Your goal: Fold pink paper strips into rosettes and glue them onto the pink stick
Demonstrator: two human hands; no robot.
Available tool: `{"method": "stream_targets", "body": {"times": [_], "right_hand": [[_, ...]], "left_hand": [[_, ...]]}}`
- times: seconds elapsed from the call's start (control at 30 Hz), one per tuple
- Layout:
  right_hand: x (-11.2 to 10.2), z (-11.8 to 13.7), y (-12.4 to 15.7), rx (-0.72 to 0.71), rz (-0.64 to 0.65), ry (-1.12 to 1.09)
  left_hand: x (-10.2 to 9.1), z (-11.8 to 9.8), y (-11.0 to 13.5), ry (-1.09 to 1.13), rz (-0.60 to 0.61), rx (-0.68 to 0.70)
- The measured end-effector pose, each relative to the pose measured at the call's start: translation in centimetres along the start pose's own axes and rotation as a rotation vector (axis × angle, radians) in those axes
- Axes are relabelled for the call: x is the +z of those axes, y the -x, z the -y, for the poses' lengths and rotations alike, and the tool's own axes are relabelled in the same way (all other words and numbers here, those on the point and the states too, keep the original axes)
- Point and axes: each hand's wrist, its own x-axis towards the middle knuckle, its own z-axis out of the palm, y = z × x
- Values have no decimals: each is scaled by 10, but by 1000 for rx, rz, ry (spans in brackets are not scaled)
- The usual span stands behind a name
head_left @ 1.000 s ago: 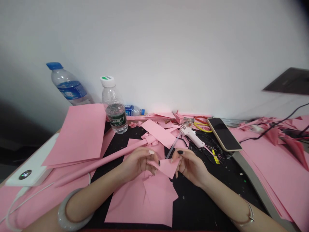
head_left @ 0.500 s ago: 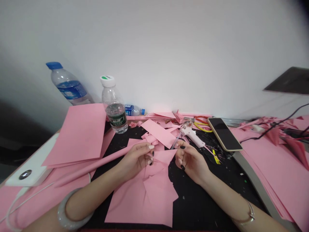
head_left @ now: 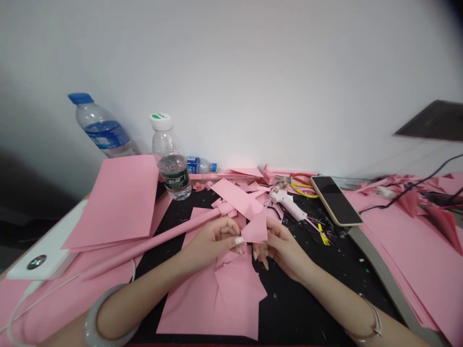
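The small pink paper piece (head_left: 257,229) is in the air between the two hands, above the desk (head_left: 289,308), and it lies to the right of the left hand (head_left: 208,243) and to the left of the right hand (head_left: 285,248). Its long axis seems to go slanting, from the lower left corner up to the right, but the top merges with the pink strip (head_left: 235,196) behind, so this is not certain. Neither hand is clearly nearer. The left hand pinches the lower left corner, with thumb above and fingers rounded. The right hand is at the right edge, its fingers curled below and its thumb partly hidden by the paper; whether it grips, I cannot tell. Both forearms come from below and lean inward. Underneath lie larger pink sheets (head_left: 235,308); beyond the right hand rests a glue gun (head_left: 291,206).
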Motion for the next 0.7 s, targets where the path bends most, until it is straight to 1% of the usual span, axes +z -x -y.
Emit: {"method": "stream_targets", "body": {"times": [0.03, 0.1, 0.23, 0.3, 0.37, 0.47, 0.6, 0.7], "right_hand": [[0, -1, 0, -7, -14, 35], [0, -3, -1, -31, -33, 99], [0, -3, -1, -69, -34, 259], [1, -1, 0, -59, -13, 342], [2, 1, 1, -55, -4, 405], [4, 4, 2, -82, -22, 452], [3, 6, 2, -115, -34, 453], [3, 5, 2, -111, -16, 441]], "left_hand": [[1, 1, 0, -35, 5, -2], [1, 4, 2, -135, -27, 37], [2, 7, 5, -348, -148, 202], [3, 6, 7, -392, -163, 262], [3, 5, 8, -409, -150, 296], [2, 3, 9, -409, -148, 279], [1, 1, 7, -325, -190, 195], [1, -2, 4, -247, -183, 117]]}}
